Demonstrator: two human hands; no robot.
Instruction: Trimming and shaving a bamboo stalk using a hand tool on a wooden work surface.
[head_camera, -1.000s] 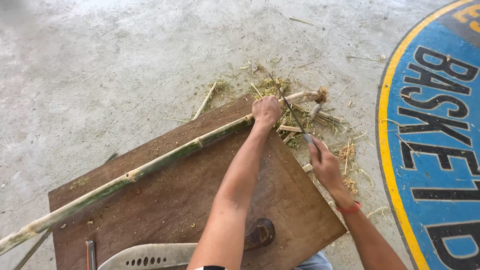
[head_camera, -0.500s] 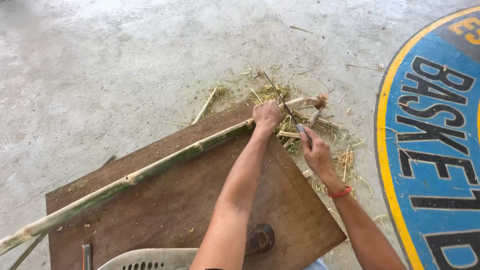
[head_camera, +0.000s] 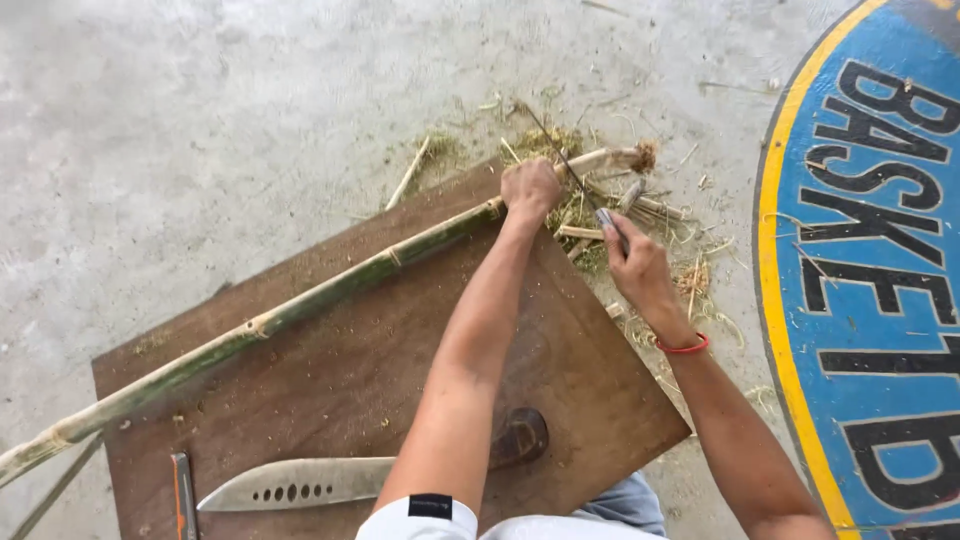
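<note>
A long green bamboo stalk (head_camera: 300, 310) lies slantwise across a brown wooden board (head_camera: 330, 400). My left hand (head_camera: 530, 190) grips the stalk near its far end, at the board's top corner. My right hand (head_camera: 640, 268) is closed around the handle of a small knife (head_camera: 606, 216), whose thin blade reaches up to the stalk's frayed pale tip (head_camera: 630, 157). A red band circles my right wrist.
A large machete (head_camera: 300, 482) with holes in its blade lies on the board's near edge, a dark wooden handle behind my left arm. A small orange-handled tool (head_camera: 183, 495) lies beside it. Shavings and split sticks (head_camera: 660, 215) litter the concrete. A blue and yellow painted court marking (head_camera: 880, 260) is at right.
My right hand has shifted slightly up and closer to the stalk's tip with the knife. My left hand keeps its grip on the stalk.
</note>
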